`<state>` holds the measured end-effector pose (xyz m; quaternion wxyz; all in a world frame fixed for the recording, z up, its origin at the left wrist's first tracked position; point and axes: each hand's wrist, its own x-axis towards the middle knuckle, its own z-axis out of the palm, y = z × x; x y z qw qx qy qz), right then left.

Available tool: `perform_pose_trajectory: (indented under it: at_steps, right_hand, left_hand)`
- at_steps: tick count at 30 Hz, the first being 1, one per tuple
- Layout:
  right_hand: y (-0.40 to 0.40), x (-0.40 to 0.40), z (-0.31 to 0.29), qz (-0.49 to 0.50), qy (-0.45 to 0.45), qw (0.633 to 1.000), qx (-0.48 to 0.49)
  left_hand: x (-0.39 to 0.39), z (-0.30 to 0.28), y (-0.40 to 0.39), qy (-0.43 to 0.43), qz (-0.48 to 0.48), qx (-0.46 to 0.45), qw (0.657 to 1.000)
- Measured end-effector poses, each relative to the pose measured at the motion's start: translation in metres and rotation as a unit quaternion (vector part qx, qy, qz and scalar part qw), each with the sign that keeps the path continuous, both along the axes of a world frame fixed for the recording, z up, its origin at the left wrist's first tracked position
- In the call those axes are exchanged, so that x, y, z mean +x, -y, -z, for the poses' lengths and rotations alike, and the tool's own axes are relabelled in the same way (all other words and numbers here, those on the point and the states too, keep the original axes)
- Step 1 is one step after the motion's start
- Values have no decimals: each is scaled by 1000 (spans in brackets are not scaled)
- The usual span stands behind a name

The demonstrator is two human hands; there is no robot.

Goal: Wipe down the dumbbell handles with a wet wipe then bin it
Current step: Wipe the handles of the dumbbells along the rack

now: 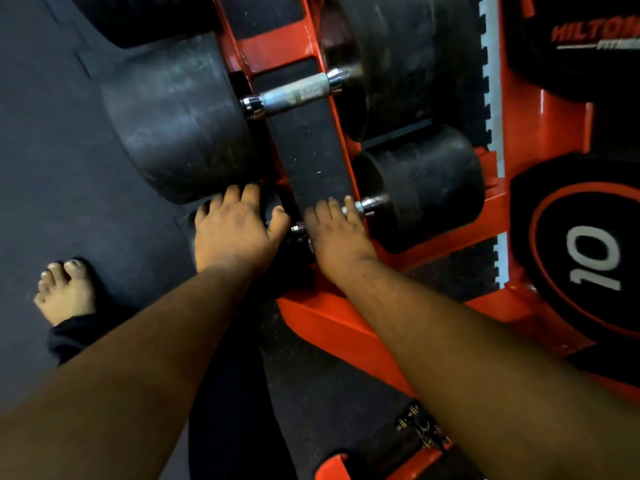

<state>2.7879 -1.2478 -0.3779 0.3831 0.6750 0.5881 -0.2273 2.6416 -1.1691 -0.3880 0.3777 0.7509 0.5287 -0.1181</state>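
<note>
A small black dumbbell (426, 188) lies across the red rack (332, 327). My right hand (334, 233) curls over its handle and hides nearly all of it; only the chrome collars (367, 204) show at either side. My left hand (230, 233) rests flat on the dumbbell's left head, fingers spread, thumb pointing toward the handle. No wet wipe is visible; whatever lies under my right palm is hidden. Above it, a bigger dumbbell shows its bare knurled handle (294, 93).
The big dumbbell's left head (173, 123) sits just above my left fingers. A black plate marked 10 (588, 258) stands on the rack at the right. My bare foot (65, 292) is on the dark rubber floor at the left. No bin is in view.
</note>
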Motion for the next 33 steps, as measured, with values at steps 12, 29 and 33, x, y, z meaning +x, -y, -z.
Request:
perform_pose_trajectory:
  at_steps: [12, 29, 33]
  right_hand:
    - [-21, 38, -10, -29, -52, 998, -23]
    - [-26, 3, -66, 255, 50, 963, 72]
    - [-6, -12, -44, 782, -43, 544, 300]
  left_hand:
    - [0, 0, 0, 6, -1, 1, 1000]
    - [2, -8, -4, 6, -3, -31, 999]
    - [2, -4, -2, 4, -10, -32, 999]
